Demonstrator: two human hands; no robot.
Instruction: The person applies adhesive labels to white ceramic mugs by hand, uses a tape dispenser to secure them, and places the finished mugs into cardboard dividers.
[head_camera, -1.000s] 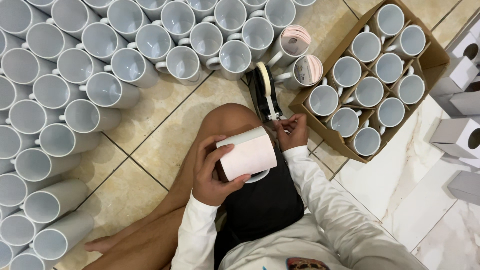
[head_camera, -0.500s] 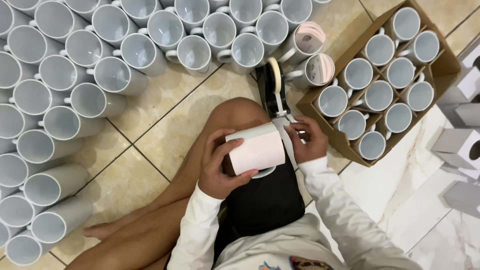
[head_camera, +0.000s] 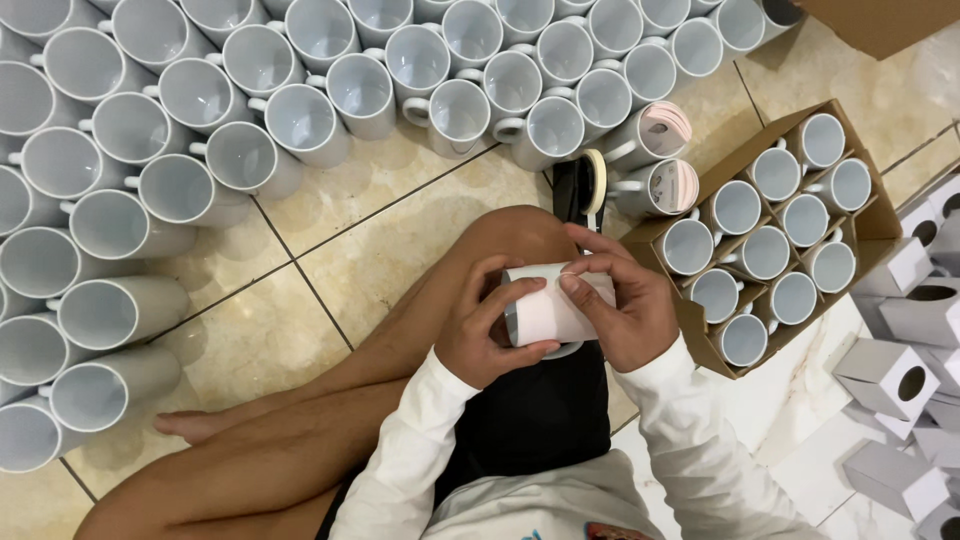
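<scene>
Head view: one paper-wrapped mug (head_camera: 545, 310) lies sideways over the lap, both hands closed round it. Left hand (head_camera: 480, 335) grips its near end; right hand (head_camera: 625, 310) presses fingertips (head_camera: 572, 285) on the wrap. Cardboard box (head_camera: 868, 215) holds eleven mugs; two wrapped mugs (head_camera: 660, 160) lie beside its left edge.

White ceramic mug (head_camera: 545, 312) wrapped in a pale pinkish sheet of paper (head_camera: 550, 318) — lying on its side just right of frame centre, above the lap. Clasped from both ends: left hand (head_camera: 490, 330) cupping the left end, thumb under, fingers over the top; right hand (head_camera: 628, 305) closed over the right end, fingertips (head_camera: 572, 287) pressing the paper's edge against the mug's wall. Rim and handle mostly hidden — only a grey curve showing below the paper.
</scene>
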